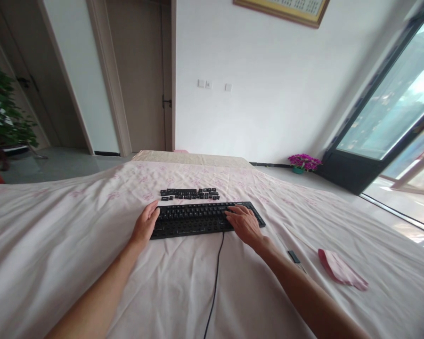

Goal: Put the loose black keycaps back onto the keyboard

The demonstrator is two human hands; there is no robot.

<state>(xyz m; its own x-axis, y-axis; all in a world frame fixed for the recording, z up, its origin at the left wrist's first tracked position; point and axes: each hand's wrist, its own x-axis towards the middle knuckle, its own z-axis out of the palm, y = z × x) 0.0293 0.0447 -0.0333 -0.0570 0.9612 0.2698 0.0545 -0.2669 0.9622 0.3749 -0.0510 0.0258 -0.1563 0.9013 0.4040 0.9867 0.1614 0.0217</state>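
Observation:
A black computer keyboard (189, 222) lies on the pale bedspread in front of me. Its rows nearest me show bare key sockets, while the farther rows carry keycaps. My left hand (146, 223) holds the keyboard's left end, thumb at its edge. Over the right part of the keys rests my right hand (244, 223), fingers stretched out and touching the keys; whether anything tiny sits beneath the fingertips is hidden. Just beyond the keyboard, several loose black keycaps (187, 193) are laid out in rows. A black cable (217, 270) runs from the keyboard's near side toward me.
To the right of my right forearm lie a small dark-handled tool (294, 256) and a pink cloth (341, 269). The wrinkled bedspread (74, 216) spreads on both sides. Farther off are a flower pot (298, 170), a glass door (378, 117) and a leafy plant (7, 113).

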